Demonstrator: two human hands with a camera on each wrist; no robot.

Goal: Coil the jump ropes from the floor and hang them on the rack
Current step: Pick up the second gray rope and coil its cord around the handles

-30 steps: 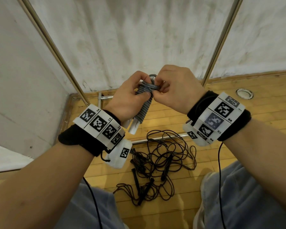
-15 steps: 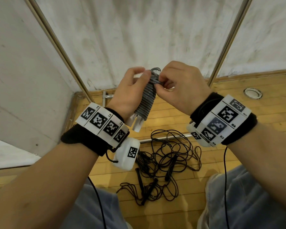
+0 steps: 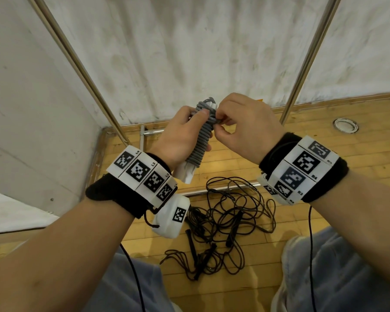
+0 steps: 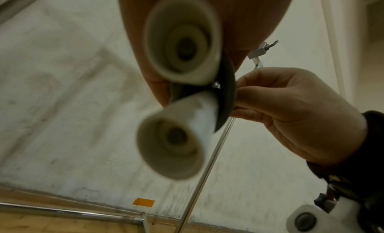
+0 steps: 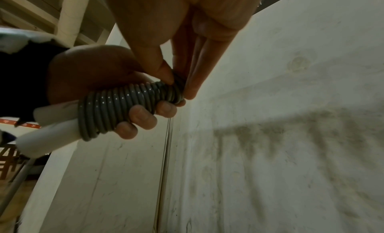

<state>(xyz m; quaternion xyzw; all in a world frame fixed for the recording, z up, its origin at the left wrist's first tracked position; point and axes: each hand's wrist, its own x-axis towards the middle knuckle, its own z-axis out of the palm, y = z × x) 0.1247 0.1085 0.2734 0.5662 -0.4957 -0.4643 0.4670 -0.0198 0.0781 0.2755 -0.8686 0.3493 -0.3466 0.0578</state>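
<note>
The left hand (image 3: 180,136) is wrapped round the grey jump rope (image 3: 200,140) — cord wound tight over its two white handles (image 3: 186,173) (they poke out below the fingers). The right hand (image 3: 245,127) pinches the cord at the top turns. Under both wrists, black ropes (image 3: 225,226) lie tangled on the wooden floor (image 3: 324,136).

Grey jump rope (image 3: 200,140) wound tight round its two white handles (image 3: 185,174), held upright above tangled black jump ropes (image 3: 225,224) on floor; rack poles (image 3: 302,64) behind.
</note>
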